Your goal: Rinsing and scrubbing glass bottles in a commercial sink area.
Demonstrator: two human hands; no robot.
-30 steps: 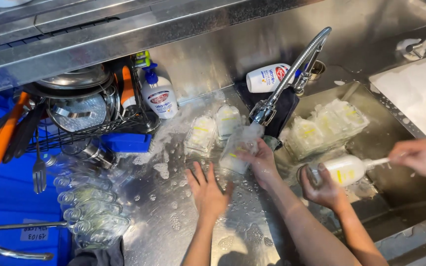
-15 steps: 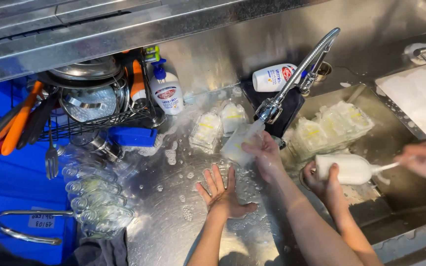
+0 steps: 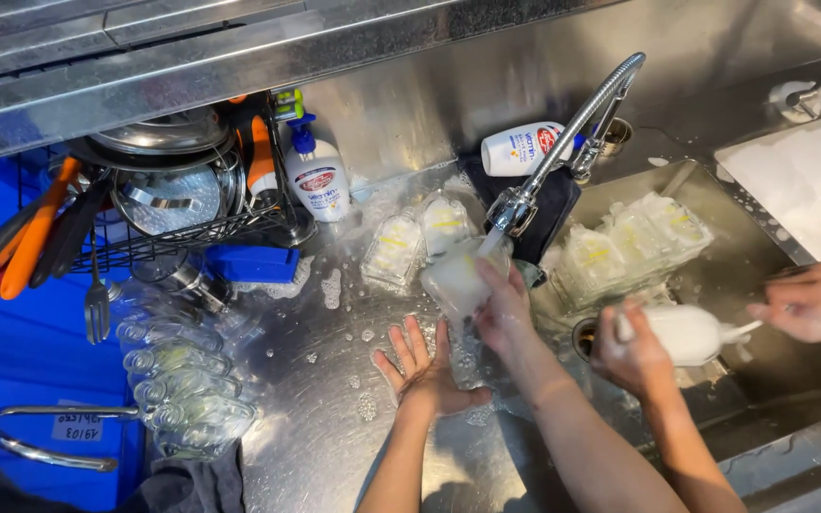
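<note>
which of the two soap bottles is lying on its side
The white bottle lying behind the faucet is on its side. The other, the pump bottle with the blue pump beside the dish rack, stands upright.

a person's right hand [image 3: 503, 309] is holding a soapy glass [image 3: 455, 282] under the tap [image 3: 563, 152] while the left hand [image 3: 427, 370] is resting flat, fingers spread, on the wet steel counter [image 3: 325, 437]. beside them, a co-worker's hands [image 3: 634, 356] are scrubbing a foamy glass [image 3: 691, 334] over the sink [image 3: 724, 275]. rinsed glasses [image 3: 178, 380] are lying in a row at left, near a dish rack [image 3: 159, 204] and a soap bottle [image 3: 317, 176].
</note>
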